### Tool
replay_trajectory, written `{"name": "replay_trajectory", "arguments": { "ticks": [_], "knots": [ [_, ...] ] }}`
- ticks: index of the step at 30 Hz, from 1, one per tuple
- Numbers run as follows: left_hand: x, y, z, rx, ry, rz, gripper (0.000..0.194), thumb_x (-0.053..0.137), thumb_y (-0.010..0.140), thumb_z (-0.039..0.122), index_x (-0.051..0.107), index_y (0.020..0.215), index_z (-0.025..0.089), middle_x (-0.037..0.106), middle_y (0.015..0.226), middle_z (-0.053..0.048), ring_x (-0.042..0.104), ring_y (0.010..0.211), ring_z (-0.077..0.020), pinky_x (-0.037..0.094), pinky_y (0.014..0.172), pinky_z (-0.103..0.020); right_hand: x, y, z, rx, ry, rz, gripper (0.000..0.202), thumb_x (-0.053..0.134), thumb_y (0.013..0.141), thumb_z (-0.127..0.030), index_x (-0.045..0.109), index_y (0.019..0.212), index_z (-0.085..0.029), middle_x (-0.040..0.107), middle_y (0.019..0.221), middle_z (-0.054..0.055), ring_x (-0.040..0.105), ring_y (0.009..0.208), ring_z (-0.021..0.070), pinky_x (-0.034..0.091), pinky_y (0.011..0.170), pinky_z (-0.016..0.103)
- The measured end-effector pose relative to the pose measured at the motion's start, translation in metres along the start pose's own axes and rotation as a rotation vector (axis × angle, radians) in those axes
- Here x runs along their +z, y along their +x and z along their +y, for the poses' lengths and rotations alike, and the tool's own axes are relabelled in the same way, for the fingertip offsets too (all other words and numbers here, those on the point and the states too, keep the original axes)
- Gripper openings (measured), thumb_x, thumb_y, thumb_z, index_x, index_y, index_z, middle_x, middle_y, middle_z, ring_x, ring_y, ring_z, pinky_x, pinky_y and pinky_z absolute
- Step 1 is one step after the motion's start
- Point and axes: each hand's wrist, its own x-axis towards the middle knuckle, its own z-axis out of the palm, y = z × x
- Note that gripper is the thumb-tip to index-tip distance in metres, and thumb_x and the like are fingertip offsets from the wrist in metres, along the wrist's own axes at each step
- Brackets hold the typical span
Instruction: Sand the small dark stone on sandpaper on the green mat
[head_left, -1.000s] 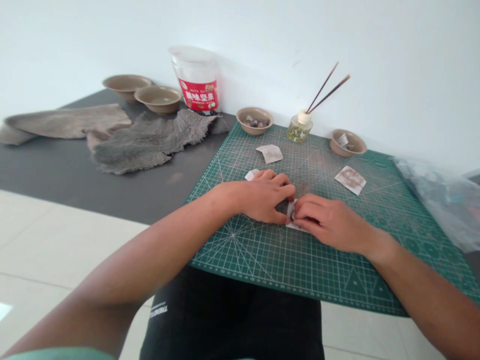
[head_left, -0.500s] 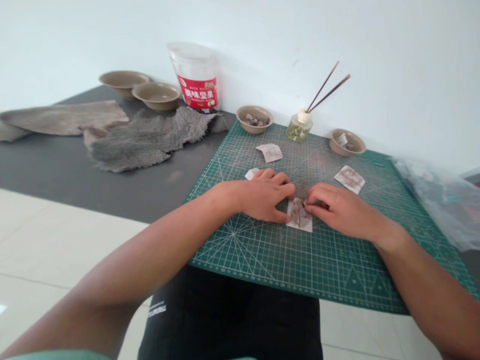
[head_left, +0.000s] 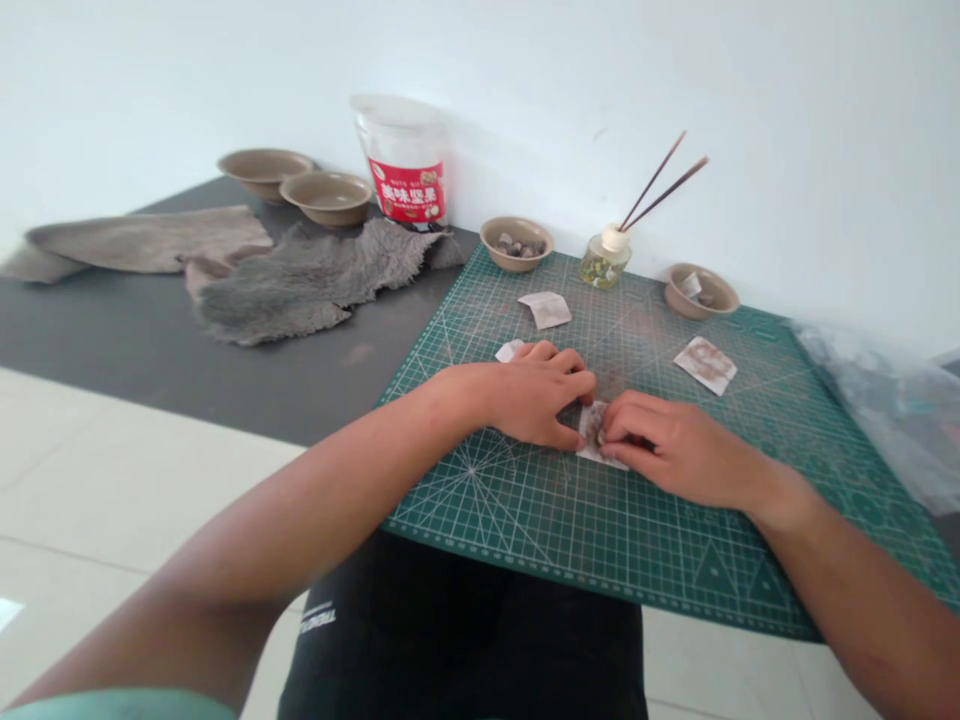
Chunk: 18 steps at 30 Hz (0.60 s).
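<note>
A small whitish square sheet with brown smudges [head_left: 590,428], perhaps sandpaper, lies on the green cutting mat [head_left: 540,520]. My left hand [head_left: 534,400] rests on the mat with fingers spread. Its thumb and forefinger tips press along the sheet's left side. Over the right part of the sheet, my right hand [head_left: 664,445] is closed in a pinch, fingertips down on the surface. Whatever small piece it holds is mostly hidden by the fingers. Beyond my left fingers, another white scrap [head_left: 508,350] pokes out, partly covered.
Farther back lie two loose sheets, one pale [head_left: 546,310], one brown-stained [head_left: 706,365]. Behind them stand a bowl of small pieces [head_left: 516,262], a reed diffuser [head_left: 604,262] and another bowl [head_left: 701,305]. Grey fur [head_left: 285,285] lies left; a plastic bag [head_left: 877,400] lies right.
My right hand has slid slightly down and left across the sheet, covering more of it. My left hand keeps its place on the sheet's edge. The whole view has shifted slightly.
</note>
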Motion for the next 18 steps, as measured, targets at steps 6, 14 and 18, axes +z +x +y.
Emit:
{"name": "replay_trajectory", "arguments": {
  "ticks": [6, 14, 18],
  "knots": [
    [0.0010, 0.0004, -0.0006, -0.008, 0.007, 0.005, 0.049, 0.060, 0.085, 0.058, 0.055, 0.121, 0.026, 0.047, 0.133, -0.008, 0.042, 0.120, -0.0334, 0.034, 0.103, -0.047, -0.0026, 0.0025, 0.0056, 0.080, -0.069, 0.069, 0.009, 0.059, 0.095, -0.028, 0.060, 0.089, -0.022, 0.065, 0.095, 0.003, 0.063, 0.085, 0.0183, 0.048, 0.078, 0.034],
    [0.0001, -0.0004, 0.0001, -0.009, 0.011, 0.012, 0.050, 0.059, 0.085, 0.060, 0.056, 0.120, 0.025, 0.048, 0.132, -0.009, 0.044, 0.117, -0.0330, 0.036, 0.101, -0.046, 0.0013, 0.0042, 0.0035, 0.056, -0.106, 0.120, 0.007, 0.056, 0.097, -0.026, 0.061, 0.095, -0.023, 0.066, 0.099, 0.004, 0.064, 0.088, 0.0200, 0.049, 0.079, 0.035],
    [-0.0004, -0.0003, 0.0003, -0.002, -0.012, 0.007, 0.051, 0.058, 0.085, 0.061, 0.055, 0.122, 0.026, 0.048, 0.132, -0.009, 0.044, 0.118, -0.0330, 0.035, 0.102, -0.047, -0.0015, 0.0025, 0.0024, 0.007, -0.031, 0.007, 0.007, 0.058, 0.096, -0.029, 0.061, 0.092, -0.024, 0.067, 0.096, 0.003, 0.064, 0.086, 0.0184, 0.050, 0.078, 0.034]
  ]
}}
